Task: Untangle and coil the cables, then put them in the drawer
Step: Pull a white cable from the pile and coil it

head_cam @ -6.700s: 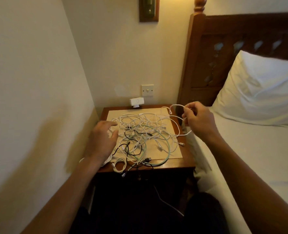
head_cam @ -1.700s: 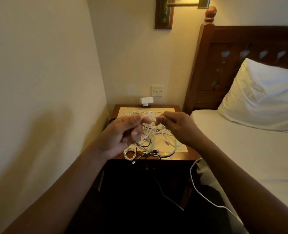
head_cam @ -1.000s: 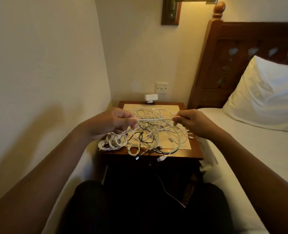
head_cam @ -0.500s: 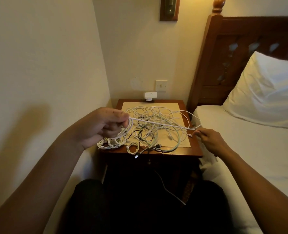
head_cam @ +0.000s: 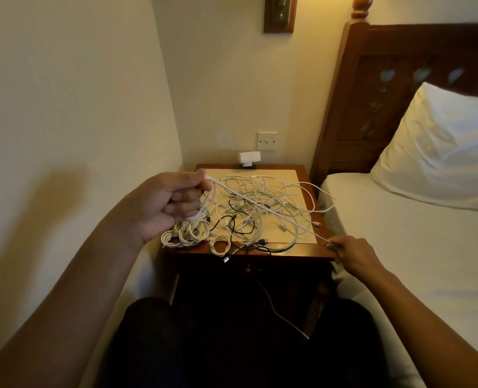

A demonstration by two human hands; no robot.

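A white cable (head_cam: 271,212) is stretched taut between my hands above the nightstand (head_cam: 320,249). My left hand (head_cam: 167,204) grips one end, raised over the nightstand's left side, with a loop hanging from its fingers. My right hand (head_cam: 352,252) pinches the cable low at the front right corner. Beneath lies a tangle of white, black and pale green cables (head_cam: 260,211). Small white coiled cables (head_cam: 186,233) sit at the front left edge. The drawer knob (head_cam: 248,268) shows in the dark front below.
A white plug adapter (head_cam: 249,158) stands at the back of the nightstand under a wall switch (head_cam: 267,140). The bed (head_cam: 416,247) with a pillow (head_cam: 442,152) lies on the right, the wall close on the left. A white cable (head_cam: 284,320) hangs over my dark lap.
My right hand has slid right and down along the white cable to the front right corner, pulling it taut. My left hand stays raised, gripping the other end.
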